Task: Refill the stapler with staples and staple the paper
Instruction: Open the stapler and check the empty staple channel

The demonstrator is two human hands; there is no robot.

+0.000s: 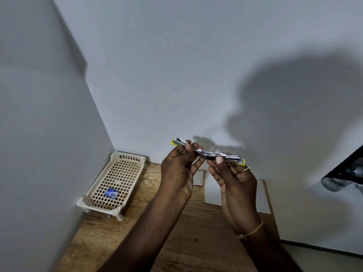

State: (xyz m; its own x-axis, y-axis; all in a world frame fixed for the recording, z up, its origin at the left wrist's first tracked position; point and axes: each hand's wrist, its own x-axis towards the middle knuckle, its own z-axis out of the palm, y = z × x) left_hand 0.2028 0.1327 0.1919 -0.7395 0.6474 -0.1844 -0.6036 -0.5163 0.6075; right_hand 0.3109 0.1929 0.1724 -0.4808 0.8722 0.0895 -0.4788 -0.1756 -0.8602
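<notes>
Fingers (187,147) of the left hand (177,173) pinch one arm of the stapler (208,153), and the right hand (235,179) clamps the other arm near the hinge, thumb on top, so both hands are gripping it, held up in the air above the surface (176,232). The stapler is swung open almost flat, so my read is we're at the refill step, magazine exposed and waiting. Next move, I'd say: free a hand and fetch staples from the small blue box (112,193), well off to the left.

Biggest to smallest now. The surface is wood-grain board, warm brown. White paper (212,193) lies flat on it under the hands. The basket (115,183) is cream plastic lattice on stubby feet, and the box lies inside it. The stapler itself is shiny metal, long and narrow, with yellow-green tips at both ends.
</notes>
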